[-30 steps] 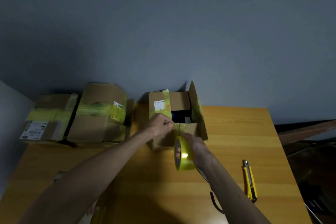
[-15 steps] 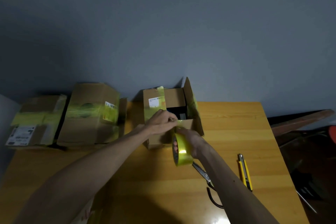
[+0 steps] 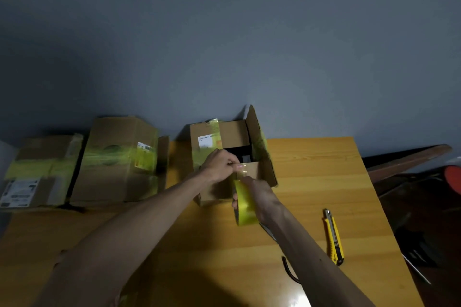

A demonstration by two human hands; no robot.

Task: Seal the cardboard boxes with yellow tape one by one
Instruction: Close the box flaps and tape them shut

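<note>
At the box flap [image 3: 252, 170], left hand [image 3: 220, 166] now pinched on tape [image 3: 244, 203]

The scissors [image 3: 269, 232] were mostly covered by the right forearm [image 3: 311, 264], at five o'clock from the tape roll [image 3: 245, 209]. The leftmost box [image 3: 42, 157], at nine o'clock, was clipped by the frame edge, its label [image 3: 20, 192] print blurred beyond reading.

Both forearms are reaching forward, hands close together.
Left hand [image 3: 220, 166] is pinching the tape end [image 3: 242, 171]; right hand [image 3: 260, 193] is gripping the tape roll [image 3: 245, 208].
</note>
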